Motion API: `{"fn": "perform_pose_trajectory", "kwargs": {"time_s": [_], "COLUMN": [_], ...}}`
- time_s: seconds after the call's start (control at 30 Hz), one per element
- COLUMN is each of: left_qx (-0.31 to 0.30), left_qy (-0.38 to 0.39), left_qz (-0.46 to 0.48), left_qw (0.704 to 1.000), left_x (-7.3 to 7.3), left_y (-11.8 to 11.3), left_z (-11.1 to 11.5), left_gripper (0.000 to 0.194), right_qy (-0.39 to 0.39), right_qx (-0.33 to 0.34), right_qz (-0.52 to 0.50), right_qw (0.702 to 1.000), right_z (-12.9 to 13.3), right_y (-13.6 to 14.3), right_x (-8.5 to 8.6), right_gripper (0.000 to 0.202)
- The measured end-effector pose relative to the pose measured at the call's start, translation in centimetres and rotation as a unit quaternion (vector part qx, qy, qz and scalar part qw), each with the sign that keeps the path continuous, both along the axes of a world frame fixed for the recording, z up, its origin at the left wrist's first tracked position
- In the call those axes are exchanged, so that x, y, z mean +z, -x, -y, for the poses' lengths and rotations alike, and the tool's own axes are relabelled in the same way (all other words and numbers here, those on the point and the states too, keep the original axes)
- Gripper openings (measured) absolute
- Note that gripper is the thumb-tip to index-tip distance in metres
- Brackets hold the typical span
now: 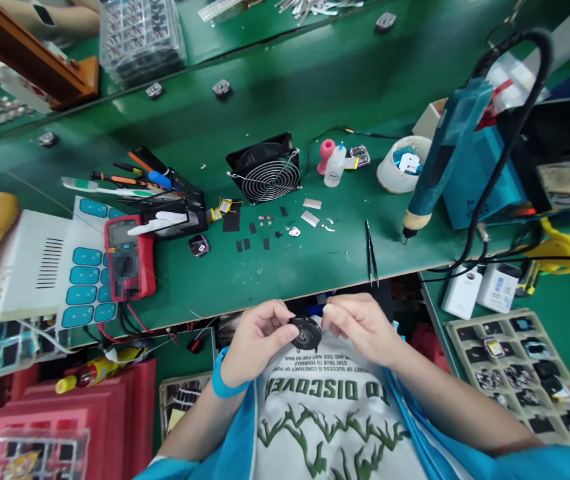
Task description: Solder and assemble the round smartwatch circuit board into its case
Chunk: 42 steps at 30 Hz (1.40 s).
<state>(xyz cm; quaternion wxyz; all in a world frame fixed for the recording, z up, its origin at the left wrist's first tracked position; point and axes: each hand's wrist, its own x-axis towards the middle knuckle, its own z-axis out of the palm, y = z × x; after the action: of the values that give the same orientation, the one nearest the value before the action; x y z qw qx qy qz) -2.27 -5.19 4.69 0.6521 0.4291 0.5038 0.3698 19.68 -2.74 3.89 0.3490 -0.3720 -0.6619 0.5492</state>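
Note:
My left hand [267, 337] pinches a black round part [307, 335] at its left edge, in front of my shirt and just off the table's near edge. The part looks like a flat disc with some detail at its centre; its exact kind I cannot make out. Close to the disc's right side is my right hand [359, 325], thumb and fingers pressed together. Whatever lies between those fingertips is hidden or too small to name. On the table ahead lie black tweezers [371, 253] and several small loose parts [265, 230]. A blue band [229, 373] circles my left wrist.
A fan [269, 170] and a dropper bottle [335, 165] stand farther back. An electric screwdriver [445, 153] hangs at the right with its cable. A red multimeter [129, 257] is at the left. A compartment tray [525, 373] with watch-like parts sits at lower right.

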Motion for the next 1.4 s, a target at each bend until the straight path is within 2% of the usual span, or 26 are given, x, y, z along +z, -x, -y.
{"fn": "perform_pose_trajectory", "kwargs": {"time_s": [0.07, 0.17, 0.23, 0.37, 0.63, 0.73, 0.87, 1.03, 1.23, 1.4], "left_qx": [0.027, 0.031, 0.029, 0.04, 0.058, 0.07, 0.066, 0.071, 0.051, 0.057], "left_qy": [0.037, 0.069, 0.078, 0.085, 0.029, -0.005, -0.031, -0.029, -0.012, -0.029], "left_qz": [0.007, 0.008, 0.025, 0.077, 0.091, 0.125, 0.169, 0.209, 0.197, 0.159], "left_qw": [0.999, 0.997, 0.996, 0.993, 0.994, 0.99, 0.983, 0.975, 0.979, 0.985], "left_x": [0.0, 0.1, 0.2, -0.1, -0.6, -0.8, -1.0, -0.8, 0.0, -0.4], "left_y": [-0.2, -0.6, -0.9, -1.1, -1.0, -1.4, -2.6, -3.4, -3.3, -3.1], "left_z": [0.0, 0.1, 0.3, 0.7, 1.1, 1.2, 1.4, 1.6, 1.8, 1.8], "left_gripper": [0.05, 0.05, 0.049, 0.05, 0.049, 0.047, 0.068, 0.056, 0.064, 0.068], "right_qy": [0.019, 0.039, 0.105, 0.251, 0.387, 0.406, 0.406, 0.403, 0.409, 0.399], "right_qx": [-0.015, 0.016, 0.018, 0.01, 0.003, -0.011, -0.035, -0.035, -0.033, -0.032], "right_qz": [0.006, -0.004, -0.035, -0.113, -0.194, -0.224, -0.259, -0.284, -0.298, -0.296], "right_qw": [1.0, 0.999, 0.994, 0.961, 0.901, 0.886, 0.876, 0.869, 0.862, 0.867], "right_z": [0.1, 0.3, 0.6, 1.1, 2.1, 2.1, 1.8, 2.0, 2.3, 2.3], "right_y": [-0.2, 0.1, 0.5, 1.1, 2.2, 2.7, 3.2, 3.5, 2.7, 2.9], "right_x": [-0.2, -0.4, -0.5, -0.7, -1.2, -1.0, -0.5, 0.0, 0.4, 0.1], "right_gripper": [0.05, 0.044, 0.046, 0.055, 0.058, 0.059, 0.06, 0.059, 0.056, 0.057]}}
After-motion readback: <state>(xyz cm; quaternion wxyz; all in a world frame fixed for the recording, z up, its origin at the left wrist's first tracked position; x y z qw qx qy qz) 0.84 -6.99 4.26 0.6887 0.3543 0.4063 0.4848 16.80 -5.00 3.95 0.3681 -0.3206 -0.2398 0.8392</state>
